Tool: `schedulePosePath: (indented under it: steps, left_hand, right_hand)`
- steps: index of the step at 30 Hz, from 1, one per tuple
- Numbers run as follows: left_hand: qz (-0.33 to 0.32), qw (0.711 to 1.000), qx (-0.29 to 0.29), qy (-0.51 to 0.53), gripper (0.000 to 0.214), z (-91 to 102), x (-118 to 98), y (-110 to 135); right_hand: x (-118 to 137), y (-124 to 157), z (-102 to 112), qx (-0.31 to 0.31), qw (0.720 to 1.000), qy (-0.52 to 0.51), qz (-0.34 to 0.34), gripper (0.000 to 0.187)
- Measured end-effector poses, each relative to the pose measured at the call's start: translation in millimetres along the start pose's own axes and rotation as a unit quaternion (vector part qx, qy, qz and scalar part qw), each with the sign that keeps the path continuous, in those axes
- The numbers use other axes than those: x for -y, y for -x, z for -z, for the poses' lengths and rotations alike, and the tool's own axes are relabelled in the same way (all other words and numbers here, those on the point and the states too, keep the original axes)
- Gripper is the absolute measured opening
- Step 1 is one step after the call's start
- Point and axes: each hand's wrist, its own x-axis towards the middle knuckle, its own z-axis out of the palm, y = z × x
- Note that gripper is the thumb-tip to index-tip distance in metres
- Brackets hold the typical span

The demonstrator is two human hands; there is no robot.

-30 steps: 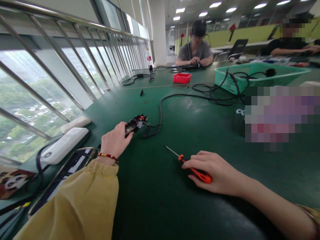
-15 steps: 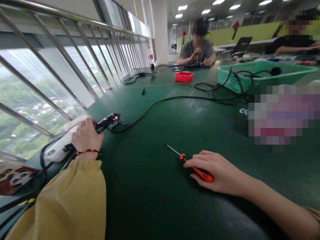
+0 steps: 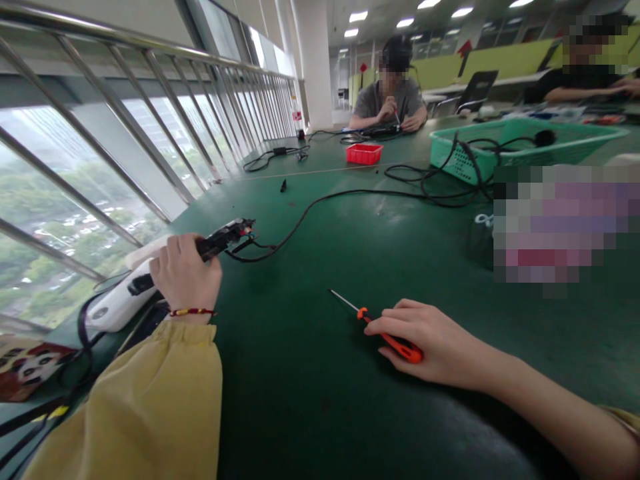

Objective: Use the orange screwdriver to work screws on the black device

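My left hand (image 3: 186,275) is closed around a black corded appliance part (image 3: 227,239) with bare wires at its far end. A cord (image 3: 320,198) runs from that end across the table. White plastic shell pieces (image 3: 111,308) lie to the left of this hand, partly hidden by it. On the right, my right hand (image 3: 435,343) rests low over the green table (image 3: 300,400), its fingers around the orange and black handle of a screwdriver (image 3: 393,339). The screwdriver's thin shaft points away to the left, apart from the appliance part.
A green basket (image 3: 463,160) with black cords stands at the back right, near a small red tray (image 3: 364,154). A small black piece (image 3: 283,185) lies mid-table. Metal railing (image 3: 120,73) borders the left side. A panda-printed box (image 3: 33,367) sits lower left. Co-workers (image 3: 387,100) sit beyond.
My left hand has shifted right with the black appliance part, away from the white shell pieces. The right hand keeps the screwdriver in nearly the same place.
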Motion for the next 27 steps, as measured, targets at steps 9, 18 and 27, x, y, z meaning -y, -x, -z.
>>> schedulePosePath:
  steps: [9, 18, 27]
  left_hand:
    - [-0.240, 0.946, 0.080, 0.204, 0.022, 4.7, -100, 22]
    - [-0.308, 0.891, 0.179, 0.282, 0.042, -21.1, -155, 18]
    - [-0.050, 0.984, 0.158, 0.070, 0.034, -31.5, -48, 0]
  right_hand:
    - [-1, -3, 2, 0.004, 1.000, 0.012, -0.004, 0.024]
    - [-1, -2, 2, 0.012, 1.000, 0.013, -0.012, 0.025]
    - [-1, -1, 2, 0.003, 1.000, 0.004, -0.004, 0.026]
